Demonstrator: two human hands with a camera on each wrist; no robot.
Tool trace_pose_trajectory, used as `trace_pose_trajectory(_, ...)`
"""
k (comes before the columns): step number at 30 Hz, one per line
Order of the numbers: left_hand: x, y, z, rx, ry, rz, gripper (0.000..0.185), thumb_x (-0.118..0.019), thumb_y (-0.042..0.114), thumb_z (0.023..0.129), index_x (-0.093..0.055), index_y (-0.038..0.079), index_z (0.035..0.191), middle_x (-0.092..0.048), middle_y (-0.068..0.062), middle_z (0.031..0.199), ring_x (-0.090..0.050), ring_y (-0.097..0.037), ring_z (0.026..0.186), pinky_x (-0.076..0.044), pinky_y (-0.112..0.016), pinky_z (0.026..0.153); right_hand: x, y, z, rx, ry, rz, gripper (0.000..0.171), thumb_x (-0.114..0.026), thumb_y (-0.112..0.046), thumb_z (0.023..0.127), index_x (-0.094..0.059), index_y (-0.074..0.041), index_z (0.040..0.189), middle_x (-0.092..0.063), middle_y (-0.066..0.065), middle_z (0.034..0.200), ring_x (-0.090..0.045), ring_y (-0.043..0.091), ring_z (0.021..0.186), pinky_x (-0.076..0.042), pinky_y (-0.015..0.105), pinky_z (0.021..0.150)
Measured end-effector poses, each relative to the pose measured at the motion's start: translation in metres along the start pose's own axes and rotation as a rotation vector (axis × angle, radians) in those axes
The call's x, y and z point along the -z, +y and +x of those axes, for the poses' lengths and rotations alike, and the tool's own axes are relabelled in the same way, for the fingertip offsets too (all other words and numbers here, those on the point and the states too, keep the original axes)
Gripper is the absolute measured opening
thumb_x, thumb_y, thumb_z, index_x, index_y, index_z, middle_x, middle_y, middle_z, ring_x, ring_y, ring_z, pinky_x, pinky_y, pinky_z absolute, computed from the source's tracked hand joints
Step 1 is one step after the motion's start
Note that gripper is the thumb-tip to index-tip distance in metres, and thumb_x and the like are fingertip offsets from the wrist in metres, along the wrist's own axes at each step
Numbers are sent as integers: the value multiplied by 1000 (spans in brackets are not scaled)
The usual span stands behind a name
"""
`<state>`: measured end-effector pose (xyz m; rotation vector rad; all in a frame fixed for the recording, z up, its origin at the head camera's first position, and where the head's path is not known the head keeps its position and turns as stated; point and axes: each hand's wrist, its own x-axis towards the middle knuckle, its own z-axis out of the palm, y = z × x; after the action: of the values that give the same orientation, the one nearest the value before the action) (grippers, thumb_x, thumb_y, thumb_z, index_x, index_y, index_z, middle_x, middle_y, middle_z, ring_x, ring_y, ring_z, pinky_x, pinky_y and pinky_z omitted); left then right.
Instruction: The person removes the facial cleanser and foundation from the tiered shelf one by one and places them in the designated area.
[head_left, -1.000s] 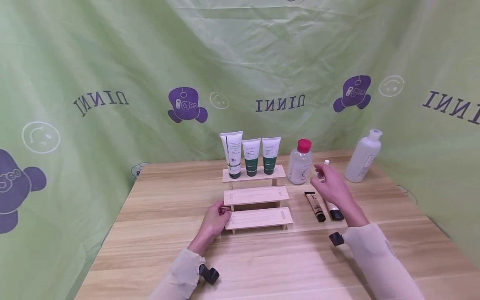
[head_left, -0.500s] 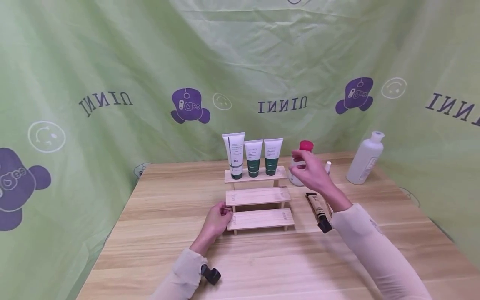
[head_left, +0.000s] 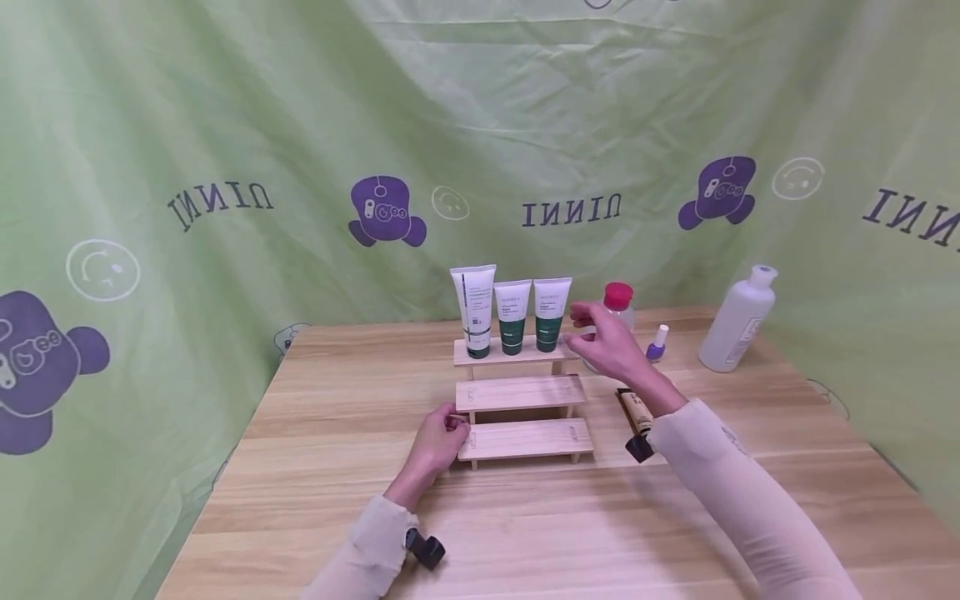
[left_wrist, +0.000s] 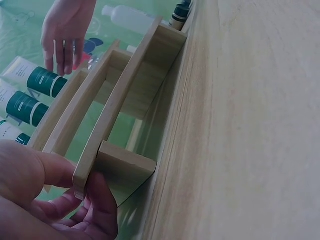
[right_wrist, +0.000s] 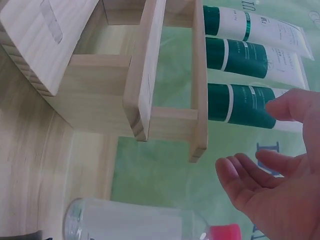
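My left hand (head_left: 435, 442) pinches the left end of the lowest step of a three-step wooden display rack (head_left: 525, 439). In the left wrist view, thumb and fingers grip that board's end (left_wrist: 86, 172). On the top step stand three squeeze tubes with caps down: a tall white one (head_left: 474, 307) at left, then two smaller white-and-green ones, the middle tube (head_left: 513, 310) and the right tube (head_left: 552, 310). My right hand (head_left: 611, 343) is just right of the right tube, holding nothing, thumb and fingers apart. From the right wrist, its thumb (right_wrist: 287, 106) overlaps that tube's upper part.
Behind my right hand stands a clear bottle with a red cap (head_left: 618, 297). Farther right are a purple nail polish bottle (head_left: 657, 344) and a large white bottle (head_left: 738, 321). A beige tube with a black cap (head_left: 637, 412) lies partly under my right forearm.
My right hand has moved left, from beside the nail polish bottle, across the red-capped bottle, to the right tube on the top step. My left hand keeps its grip on the rack.
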<state>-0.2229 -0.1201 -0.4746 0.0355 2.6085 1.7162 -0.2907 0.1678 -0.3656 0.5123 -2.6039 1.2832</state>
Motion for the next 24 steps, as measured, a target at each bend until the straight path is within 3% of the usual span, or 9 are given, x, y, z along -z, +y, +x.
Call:
trace_pose_trajectory(14, 0, 1, 0, -7, 7, 23, 23, -60, 3, 86, -64, 1, 108, -55, -5, 82, -49, -17, 71, -42, -26, 61, -15, -2, 15, 2, -14, 82, 52, -70, -17, 89, -47, 4, 130, -59, 23, 118, -59, 39, 111, -51, 47, 92)
trace_pose_trajectory(24, 0, -1, -1, 7, 13, 17, 26, -59, 3, 85, -63, 1, 111, -54, -5, 82, -49, -17, 71, -41, -26, 60, -26, -3, 17, -7, -9, 82, 53, -70, -15, 89, -44, 3, 132, -58, 26, 123, -59, 40, 112, -51, 49, 93)
